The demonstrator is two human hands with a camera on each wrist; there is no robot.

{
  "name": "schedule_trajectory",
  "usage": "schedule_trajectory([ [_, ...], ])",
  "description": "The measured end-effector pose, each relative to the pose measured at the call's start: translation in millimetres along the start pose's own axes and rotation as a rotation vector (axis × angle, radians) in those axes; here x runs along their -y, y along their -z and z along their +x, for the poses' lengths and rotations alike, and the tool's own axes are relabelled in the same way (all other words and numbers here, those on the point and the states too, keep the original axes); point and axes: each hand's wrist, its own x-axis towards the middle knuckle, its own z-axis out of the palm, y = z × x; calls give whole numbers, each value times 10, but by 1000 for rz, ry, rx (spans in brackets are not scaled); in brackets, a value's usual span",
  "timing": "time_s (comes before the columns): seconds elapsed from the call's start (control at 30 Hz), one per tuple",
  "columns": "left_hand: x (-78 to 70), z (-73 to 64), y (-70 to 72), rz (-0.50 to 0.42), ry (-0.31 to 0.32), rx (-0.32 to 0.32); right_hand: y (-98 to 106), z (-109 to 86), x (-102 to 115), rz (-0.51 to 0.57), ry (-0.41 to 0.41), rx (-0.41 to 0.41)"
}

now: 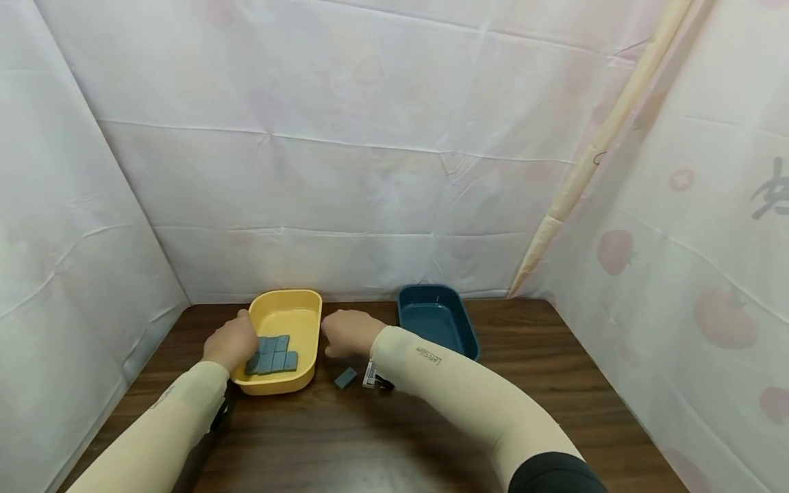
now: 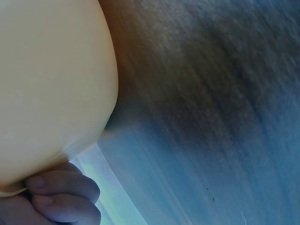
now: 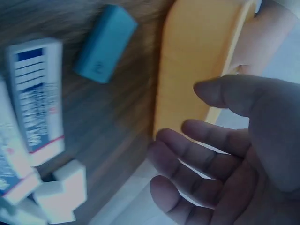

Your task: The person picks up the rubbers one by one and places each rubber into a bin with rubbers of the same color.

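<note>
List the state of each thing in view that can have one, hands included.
Yellow tray: open side up, held at the rim.
Blue-gray blocks: grouped inside it, at the near end.
Loose block: on the table, outside the tray.
Dark blue tray: open side up, partly hidden.
White printed pieces: lying on the table.
Left hand: fingers curled over the yellow rim.
Right hand: fingers relaxed, holding nothing.

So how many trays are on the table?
2. The yellow tray is on the left, with grey-blue blocks inside; the dark blue tray is farther right, partly hidden by the right sleeve. I see no others.
</note>
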Motion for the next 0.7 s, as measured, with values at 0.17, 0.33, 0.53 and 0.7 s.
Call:
schedule_trajectory([
  [0.17,-15,-21,16,2,7,-4,-89,-118,-79,28,-32,80],
  [0.33,-12,-26,9,3,8,-1,-174,-139,-89,19,-21,138],
  [0.53,-18,-47,9,5,-5,-2,-236,-172,-77,-48,-1,159],
  [0.7,-13,-51,14,9,-7,-2,-221,-220,-53,-68,13,164],
])
